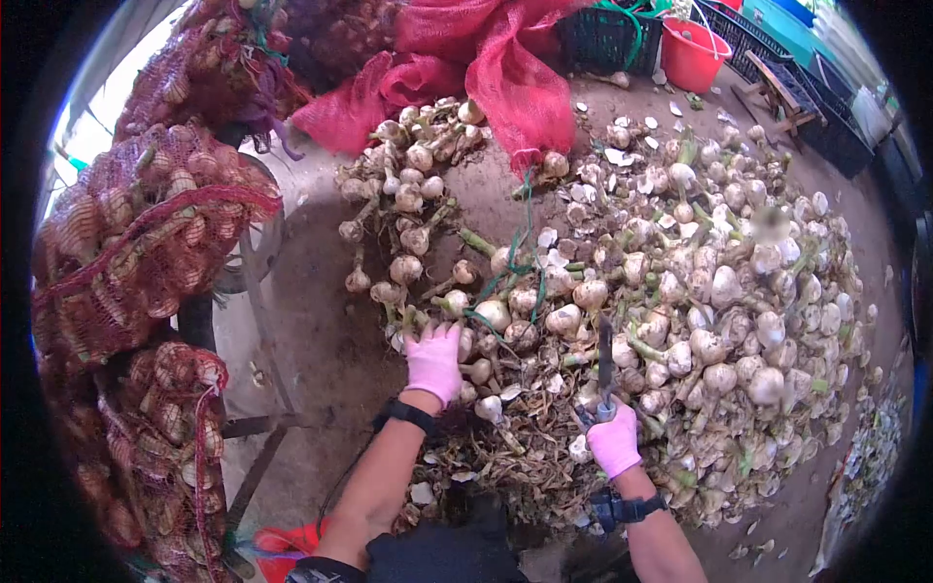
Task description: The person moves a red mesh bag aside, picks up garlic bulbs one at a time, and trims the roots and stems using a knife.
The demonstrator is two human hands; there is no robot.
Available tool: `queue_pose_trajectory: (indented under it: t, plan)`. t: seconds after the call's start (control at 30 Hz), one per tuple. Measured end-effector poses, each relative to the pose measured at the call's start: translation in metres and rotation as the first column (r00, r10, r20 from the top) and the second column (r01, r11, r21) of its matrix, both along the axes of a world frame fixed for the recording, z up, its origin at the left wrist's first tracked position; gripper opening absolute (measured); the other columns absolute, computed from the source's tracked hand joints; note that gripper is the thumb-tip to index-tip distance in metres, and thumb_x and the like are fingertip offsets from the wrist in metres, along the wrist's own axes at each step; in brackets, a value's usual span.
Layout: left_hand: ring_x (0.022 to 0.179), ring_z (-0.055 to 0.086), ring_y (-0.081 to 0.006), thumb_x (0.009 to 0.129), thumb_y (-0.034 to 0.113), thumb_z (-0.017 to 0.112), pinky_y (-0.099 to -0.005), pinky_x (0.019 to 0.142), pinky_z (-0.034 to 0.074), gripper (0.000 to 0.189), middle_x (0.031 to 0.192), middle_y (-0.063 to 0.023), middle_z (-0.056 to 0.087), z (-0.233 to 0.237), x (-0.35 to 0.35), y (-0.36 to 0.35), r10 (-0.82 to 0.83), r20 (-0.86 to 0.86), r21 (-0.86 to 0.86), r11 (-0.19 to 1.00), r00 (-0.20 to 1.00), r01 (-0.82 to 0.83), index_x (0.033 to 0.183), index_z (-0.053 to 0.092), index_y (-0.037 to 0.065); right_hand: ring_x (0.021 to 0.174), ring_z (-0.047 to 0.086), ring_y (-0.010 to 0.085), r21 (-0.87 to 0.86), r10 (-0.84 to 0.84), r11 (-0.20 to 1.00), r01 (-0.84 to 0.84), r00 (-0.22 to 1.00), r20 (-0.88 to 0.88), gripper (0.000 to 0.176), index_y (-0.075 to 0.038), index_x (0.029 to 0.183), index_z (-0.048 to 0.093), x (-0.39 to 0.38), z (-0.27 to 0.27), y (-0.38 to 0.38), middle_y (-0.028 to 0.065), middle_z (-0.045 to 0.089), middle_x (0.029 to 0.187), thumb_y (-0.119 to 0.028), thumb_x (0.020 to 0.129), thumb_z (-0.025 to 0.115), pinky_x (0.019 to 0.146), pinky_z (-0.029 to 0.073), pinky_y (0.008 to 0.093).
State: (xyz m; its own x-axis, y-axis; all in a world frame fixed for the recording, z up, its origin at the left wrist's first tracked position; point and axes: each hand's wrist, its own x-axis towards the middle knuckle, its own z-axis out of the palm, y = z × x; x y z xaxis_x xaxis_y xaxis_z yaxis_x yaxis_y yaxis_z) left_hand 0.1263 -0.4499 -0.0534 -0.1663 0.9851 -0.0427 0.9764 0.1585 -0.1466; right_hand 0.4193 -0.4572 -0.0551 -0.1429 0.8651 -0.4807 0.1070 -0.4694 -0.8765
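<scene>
My left hand (434, 363), in a pink glove, reaches to the left edge of the heap with fingers stretched apart. Its fingertips touch or lie just beside a garlic bulb's stem (413, 319); the contact is partly hidden. My right hand (616, 441), also gloved in pink, is closed around a knife handle. The dark blade of this knife (605, 355) points up and away over the bulbs. Many garlic bulbs (707, 343) with short stems and soil on them spread to the right of the knife. Dry husks and roots (530, 442) lie between my hands.
Full red mesh sacks (146, 223) of garlic stand at the left beside a metal frame (258, 428). A red mesh net (515, 78) lies at the back. Green string (528, 233) crosses the bulbs. Beyond are a red bucket (694, 53), black crates (607, 41) and a wooden stool (782, 92).
</scene>
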Motion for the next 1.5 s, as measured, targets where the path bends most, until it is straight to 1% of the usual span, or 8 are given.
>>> queue_pose_trajectory:
  t: [0.1,0.27,0.37,0.57,1.2,1.33,1.4,1.5]
  plan:
    - [0.113,0.054,-0.027,0.069,0.019,0.069,-0.0512,0.098,0.036,0.059,0.115,-0.0093,0.06,0.033,0.007,0.011,0.179,-0.018,-0.412,0.895,0.984,-0.171,0.124,0.051,0.015,0.067,0.056,0.0093,-0.017,-0.009,1.0,0.008,0.999,-0.048,0.023,0.0,0.091,0.059,0.003,-0.048,-0.011,0.0006,0.06,0.073,0.008,0.071,0.065,0.062,0.046,0.0246]
    - [0.102,0.059,-0.0299,0.066,0.019,0.069,-0.0472,0.089,0.042,0.051,0.105,-0.0106,0.063,0.009,0.012,-0.026,0.19,0.221,-0.246,0.96,0.957,-0.133,0.116,0.058,0.015,0.062,0.058,0.0127,0.034,0.195,0.977,-0.209,0.95,0.243,0.012,-0.003,0.079,0.06,-0.007,0.024,0.001,0.0031,0.06,0.066,0.003,0.071,0.067,0.058,0.046,0.0284]
    - [0.109,0.058,-0.0284,0.067,0.002,0.065,-0.0352,0.093,0.046,0.062,0.116,-0.0153,0.061,0.018,0.018,-0.038,0.156,0.847,-0.103,0.986,0.508,-0.13,0.127,0.051,0.006,0.06,0.06,0.0186,0.123,0.293,0.925,-0.358,0.882,0.369,0.011,-0.005,0.079,0.061,-0.006,0.025,-0.001,0.0079,0.061,0.064,0.001,0.071,0.064,0.058,0.047,0.0309]
    - [0.107,0.056,-0.0137,0.071,-0.006,0.063,-0.0295,0.093,0.045,0.063,0.114,-0.0094,0.061,0.065,0.061,-0.036,0.069,0.996,-0.068,0.997,0.061,-0.029,0.13,0.046,0.002,0.074,0.063,0.0365,0.218,0.434,0.734,-0.643,0.692,0.578,0.02,-0.01,0.089,0.061,-0.024,0.082,-0.001,0.0169,0.064,0.076,-0.012,0.069,0.062,0.066,0.05,0.0447]
    - [0.084,0.061,-0.0352,0.067,0.025,0.079,-0.043,0.072,0.048,0.06,0.091,-0.0177,0.061,0.098,0.093,-0.043,-0.18,0.793,0.182,0.982,0.582,0.055,0.115,0.05,0.001,0.071,0.063,0.0339,0.377,0.332,0.63,-0.679,0.674,0.66,0.02,-0.01,0.082,0.058,-0.019,0.065,-0.016,0.0126,0.061,0.075,-0.011,0.064,0.065,0.061,0.049,0.042]
    - [0.09,0.064,-0.0348,0.058,0.018,0.079,-0.0399,0.08,0.051,0.064,0.092,-0.0196,0.063,0.121,0.107,-0.054,-0.064,0.902,-0.009,0.986,0.427,0.166,0.112,0.051,-0.001,0.07,0.064,0.0344,0.051,0.27,0.902,-0.43,0.65,0.71,0.012,-0.01,0.084,0.062,0.008,0.031,0.018,0.0151,0.065,0.075,-0.008,0.073,0.06,0.061,0.05,0.0443]
    - [0.093,0.063,-0.0272,0.061,0.021,0.084,-0.0369,0.083,0.05,0.064,0.1,-0.0138,0.061,0.128,0.104,-0.042,0.172,0.933,-0.122,0.978,0.315,-0.171,0.111,0.05,0.001,0.075,0.066,0.0346,-0.094,0.373,0.857,-0.506,0.486,0.79,0.017,-0.012,0.088,0.065,-0.001,0.052,0.001,0.0168,0.066,0.078,-0.011,0.072,0.061,0.067,0.052,0.0441]
    - [0.092,0.062,-0.0259,0.06,0.023,0.086,-0.0371,0.081,0.051,0.068,0.098,-0.013,0.06,0.107,0.091,-0.037,0.163,0.939,-0.11,0.977,0.304,-0.184,0.113,0.049,0.002,0.076,0.064,0.0361,0.272,0.113,0.882,-0.384,0.734,0.67,0.022,-0.01,0.091,0.065,-0.019,0.069,0.003,0.0176,0.065,0.076,-0.01,0.069,0.063,0.068,0.051,0.0428]
